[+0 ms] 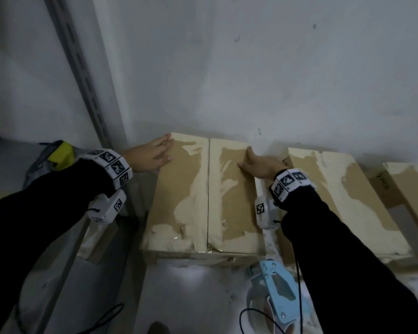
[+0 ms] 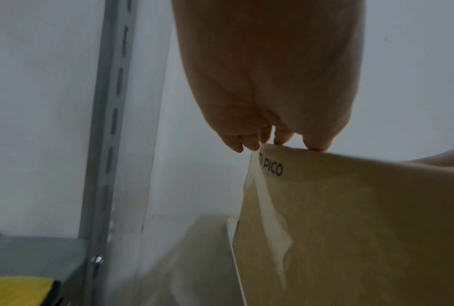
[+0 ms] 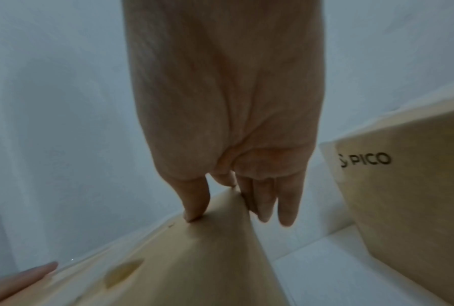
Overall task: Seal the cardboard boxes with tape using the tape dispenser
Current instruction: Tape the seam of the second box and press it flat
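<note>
A cardboard box [image 1: 186, 189] with torn, pale patches stands against the wall, both top flaps down and meeting at a middle seam. My left hand [image 1: 155, 153] lies flat on the far left corner of the left flap, its fingertips [image 2: 281, 140] at the box's [image 2: 351, 227] top edge. My right hand [image 1: 256, 162] straddles the right edge of the right flap. Its thumb [image 3: 194, 207] presses on the top of the box [image 3: 181, 258], and the straight fingers hang down the side. A light blue tape dispenser [image 1: 278, 292] lies on the shelf in front of the box, untouched.
Two more cardboard boxes [image 1: 343, 201] [image 1: 408, 189] stand to the right, the nearer one [image 3: 417, 196] printed PICO. A slotted metal upright [image 1: 82, 75] rises on the left beside a yellow object [image 1: 60, 155]. A black cable [image 1: 251, 314] loops near the dispenser.
</note>
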